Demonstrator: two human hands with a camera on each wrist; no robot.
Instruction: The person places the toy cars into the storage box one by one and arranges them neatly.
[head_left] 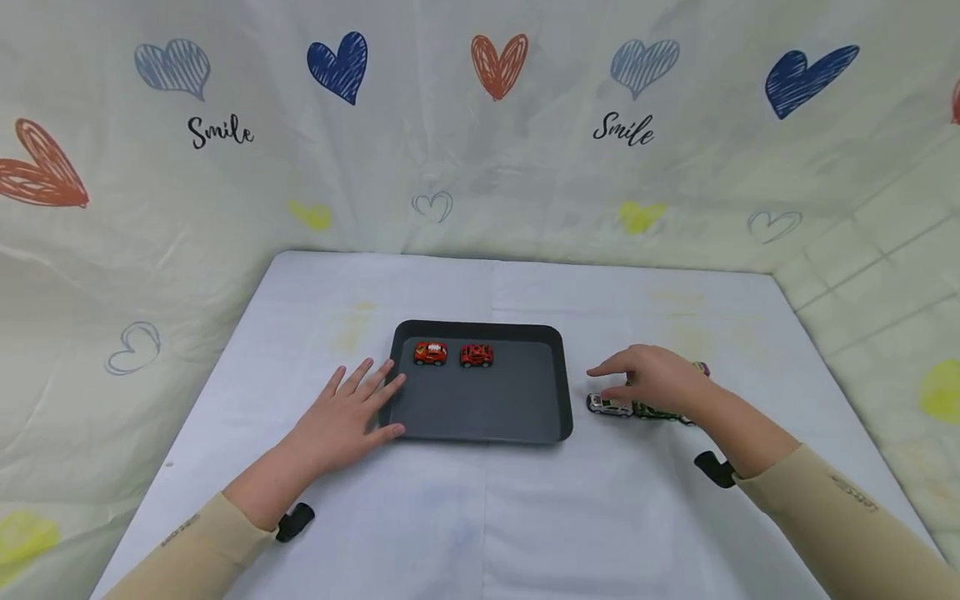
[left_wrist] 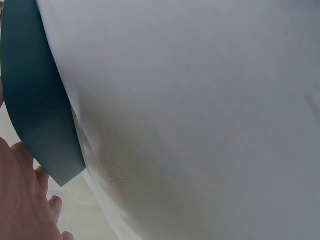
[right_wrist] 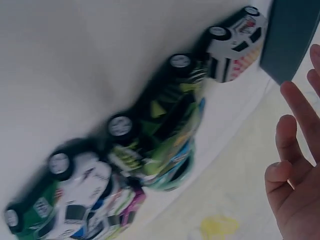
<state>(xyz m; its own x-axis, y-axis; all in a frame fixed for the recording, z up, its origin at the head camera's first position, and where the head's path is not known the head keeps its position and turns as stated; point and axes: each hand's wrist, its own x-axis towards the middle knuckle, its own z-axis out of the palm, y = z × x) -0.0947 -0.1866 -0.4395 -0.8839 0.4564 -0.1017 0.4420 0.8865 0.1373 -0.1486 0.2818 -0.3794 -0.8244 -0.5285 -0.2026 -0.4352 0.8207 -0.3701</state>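
Note:
My left hand (head_left: 339, 427) is spread with straight fingers at the left edge of a dark grey tray (head_left: 480, 402). Inside the tray, toward its back left, stand two red toy cars (head_left: 430, 353) side by side. To the right of the tray, my right hand (head_left: 663, 379) hovers over a cluster of toy cars, holding none. The right wrist view shows a white car (right_wrist: 237, 47) nearest the tray, a green-and-black car (right_wrist: 165, 115) and a white-and-green car (right_wrist: 75, 195) in a row. More cars are partly hidden behind them.
A white cloth (head_left: 450, 525) covers the table. Behind it hangs a pale curtain (head_left: 420, 150) printed with hearts and "Smile" lettering. Another pale printed surface (head_left: 885, 275) rises at the right side.

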